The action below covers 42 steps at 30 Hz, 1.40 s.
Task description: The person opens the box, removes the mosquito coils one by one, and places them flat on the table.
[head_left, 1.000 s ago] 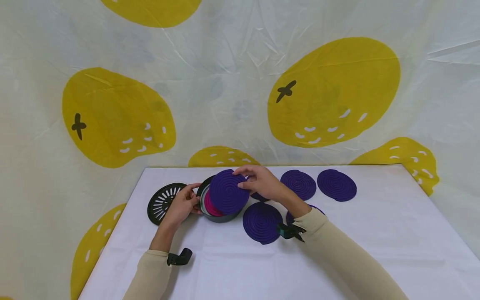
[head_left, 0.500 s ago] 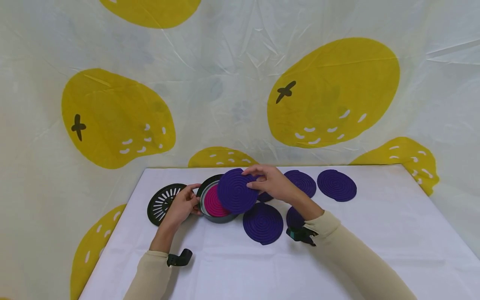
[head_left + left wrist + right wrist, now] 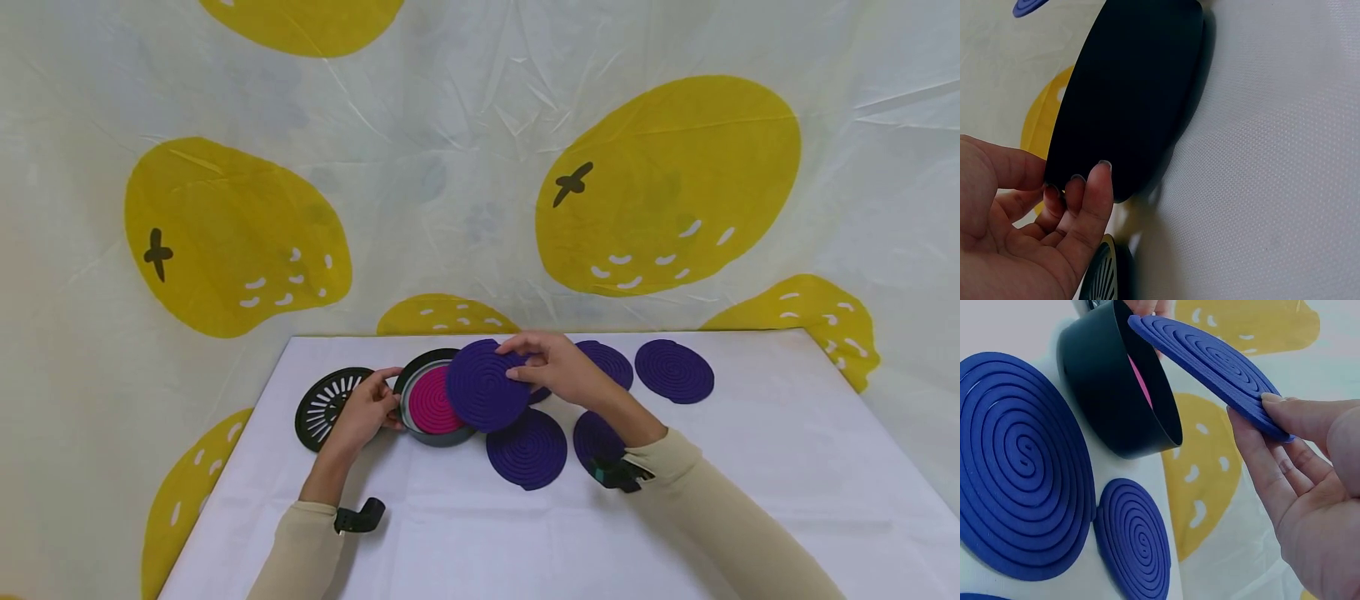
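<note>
Purple mat (image 3: 487,387) is pinched at its edge by fingers of the right hand (image 3: 557,367), held left of them with little sag; likely light, stiffish, barely slippery, best taken by edge. Dark bowl (image 3: 1107,381), farther left, is gripped at rim by left hand (image 3: 366,409).

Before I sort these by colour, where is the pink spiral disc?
In the head view, the pink spiral disc lies inside the dark round container, just left of centre, partly hidden behind the purple disc in the right hand.
</note>
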Each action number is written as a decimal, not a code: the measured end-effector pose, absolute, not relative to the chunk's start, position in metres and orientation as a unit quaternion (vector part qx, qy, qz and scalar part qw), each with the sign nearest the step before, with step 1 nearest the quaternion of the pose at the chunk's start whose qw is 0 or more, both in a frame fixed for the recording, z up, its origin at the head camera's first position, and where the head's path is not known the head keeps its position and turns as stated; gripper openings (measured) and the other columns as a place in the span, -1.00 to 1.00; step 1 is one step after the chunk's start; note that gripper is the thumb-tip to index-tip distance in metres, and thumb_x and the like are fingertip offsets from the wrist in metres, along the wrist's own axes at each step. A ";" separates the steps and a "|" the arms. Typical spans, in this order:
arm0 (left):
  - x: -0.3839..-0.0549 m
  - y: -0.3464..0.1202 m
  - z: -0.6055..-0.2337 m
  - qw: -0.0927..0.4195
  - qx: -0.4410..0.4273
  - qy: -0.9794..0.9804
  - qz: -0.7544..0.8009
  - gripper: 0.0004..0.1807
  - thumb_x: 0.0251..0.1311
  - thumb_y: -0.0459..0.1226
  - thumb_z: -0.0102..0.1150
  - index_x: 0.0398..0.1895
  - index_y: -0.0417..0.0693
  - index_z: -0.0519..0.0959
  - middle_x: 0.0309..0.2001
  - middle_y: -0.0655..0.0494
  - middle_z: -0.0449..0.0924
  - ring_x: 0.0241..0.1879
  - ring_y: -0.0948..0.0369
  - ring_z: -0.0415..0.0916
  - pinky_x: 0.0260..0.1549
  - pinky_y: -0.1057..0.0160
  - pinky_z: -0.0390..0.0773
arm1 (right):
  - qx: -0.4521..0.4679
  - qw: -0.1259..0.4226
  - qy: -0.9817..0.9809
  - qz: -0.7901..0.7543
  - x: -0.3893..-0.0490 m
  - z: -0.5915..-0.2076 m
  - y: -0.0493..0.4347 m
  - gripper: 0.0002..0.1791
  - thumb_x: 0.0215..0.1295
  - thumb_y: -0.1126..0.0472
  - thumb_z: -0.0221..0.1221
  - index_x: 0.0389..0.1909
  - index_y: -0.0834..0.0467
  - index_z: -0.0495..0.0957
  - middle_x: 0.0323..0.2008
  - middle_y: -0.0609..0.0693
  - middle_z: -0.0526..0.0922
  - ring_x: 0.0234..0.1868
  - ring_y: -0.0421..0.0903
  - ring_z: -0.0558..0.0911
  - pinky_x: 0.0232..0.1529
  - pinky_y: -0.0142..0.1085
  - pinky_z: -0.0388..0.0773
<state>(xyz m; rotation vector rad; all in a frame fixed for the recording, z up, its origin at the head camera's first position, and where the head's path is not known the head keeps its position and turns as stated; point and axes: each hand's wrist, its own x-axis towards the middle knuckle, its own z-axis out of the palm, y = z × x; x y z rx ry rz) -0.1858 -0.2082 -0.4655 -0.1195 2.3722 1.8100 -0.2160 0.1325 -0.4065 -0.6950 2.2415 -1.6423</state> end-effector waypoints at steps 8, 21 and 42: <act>-0.187 -0.209 -0.467 0.079 -0.041 0.793 0.603 -0.43 0.36 -0.54 -0.01 0.43 -0.18 0.36 -0.37 0.04 0.30 -0.51 0.13 0.52 -0.50 0.22 0.71 | -0.242 0.134 0.775 -0.568 -0.212 -0.403 0.144 -0.63 0.34 0.29 0.32 0.15 0.14 0.61 0.09 0.19 0.62 -0.31 0.01 0.69 -0.26 0.02 0.75; -0.186 -0.208 -0.467 0.077 -0.045 0.795 0.600 -0.44 0.36 -0.54 -0.01 0.43 -0.17 0.37 -0.36 0.03 0.30 -0.52 0.13 0.53 -0.50 0.22 0.71 | -0.220 0.120 0.789 -0.561 -0.208 -0.407 0.166 -0.63 0.31 0.24 0.35 0.13 0.15 0.62 0.12 0.23 0.59 -0.45 -0.02 0.64 -0.26 -0.06 0.75; -0.187 -0.208 -0.467 0.080 -0.047 0.798 0.595 -0.44 0.37 -0.53 0.00 0.43 -0.16 0.37 -0.36 0.02 0.31 -0.50 0.12 0.53 -0.48 0.19 0.72 | -0.189 0.118 0.802 -0.554 -0.193 -0.409 0.205 -0.64 0.34 0.17 0.34 0.13 0.04 0.62 -0.15 0.11 0.65 -0.51 -0.10 0.49 -0.49 -0.35 0.58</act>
